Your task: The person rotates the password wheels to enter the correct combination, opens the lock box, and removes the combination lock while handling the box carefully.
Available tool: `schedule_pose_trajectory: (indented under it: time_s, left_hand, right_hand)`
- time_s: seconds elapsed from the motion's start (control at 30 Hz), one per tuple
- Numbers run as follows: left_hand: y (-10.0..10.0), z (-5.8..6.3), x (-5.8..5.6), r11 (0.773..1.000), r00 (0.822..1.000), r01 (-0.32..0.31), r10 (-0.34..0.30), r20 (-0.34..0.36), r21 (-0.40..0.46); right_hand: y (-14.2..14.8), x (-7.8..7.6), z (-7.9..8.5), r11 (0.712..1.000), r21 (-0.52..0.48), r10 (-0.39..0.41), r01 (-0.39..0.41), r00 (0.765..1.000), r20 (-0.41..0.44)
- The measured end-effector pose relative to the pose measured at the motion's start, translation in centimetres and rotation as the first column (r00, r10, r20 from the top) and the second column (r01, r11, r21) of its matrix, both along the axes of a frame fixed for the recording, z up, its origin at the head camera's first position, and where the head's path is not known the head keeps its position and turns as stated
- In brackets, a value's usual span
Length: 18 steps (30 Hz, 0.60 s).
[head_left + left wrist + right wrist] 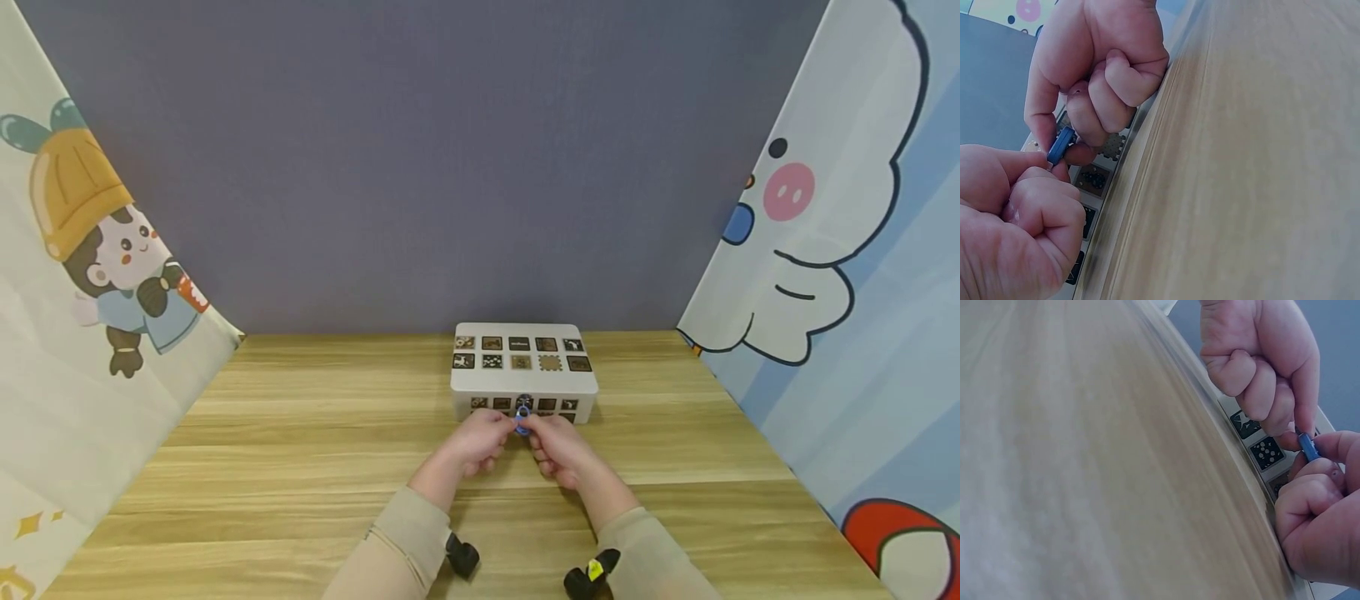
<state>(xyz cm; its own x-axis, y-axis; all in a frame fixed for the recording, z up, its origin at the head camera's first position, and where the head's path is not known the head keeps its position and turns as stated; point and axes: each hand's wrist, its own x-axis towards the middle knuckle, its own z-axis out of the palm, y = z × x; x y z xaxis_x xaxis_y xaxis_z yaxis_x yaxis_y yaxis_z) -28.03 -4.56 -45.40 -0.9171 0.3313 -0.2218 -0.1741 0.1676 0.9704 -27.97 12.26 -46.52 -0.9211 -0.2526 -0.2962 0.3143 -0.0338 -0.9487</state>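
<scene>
A small blue padlock [522,425] with a metal shackle hangs at the dark latch [524,402] on the front of a white box [525,382]. My right hand [561,448] pinches the padlock's body between thumb and forefinger, the other fingers curled in. From the other side, thumb and fingertips of my left hand [480,440] pinch at the end of the padlock [1061,145]. A tiny silvery bit shows between the left fingertips in the left wrist view; I cannot tell what it is. Brown and black square pictures cover the box's lid and front.
The box stands on a wood-grain table [315,450] near its back edge, before a grey panel [450,167]. Cartoon-printed sheets, one on the left [67,400] and one on the right [832,250], flank the table. Black wrist cameras sit on both sleeves.
</scene>
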Motion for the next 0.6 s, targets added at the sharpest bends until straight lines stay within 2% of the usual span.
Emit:
schedule_pose_trajectory:
  time_s: [0.6]
  left_hand:
    - [-0.05,-0.11,-0.01,1.000,1.000,-0.008,0.008,-0.004,-0.009]
  right_hand:
    - [-0.15,0.19,0.30,0.999,0.050,-0.010,0.010,1.000,0.000]
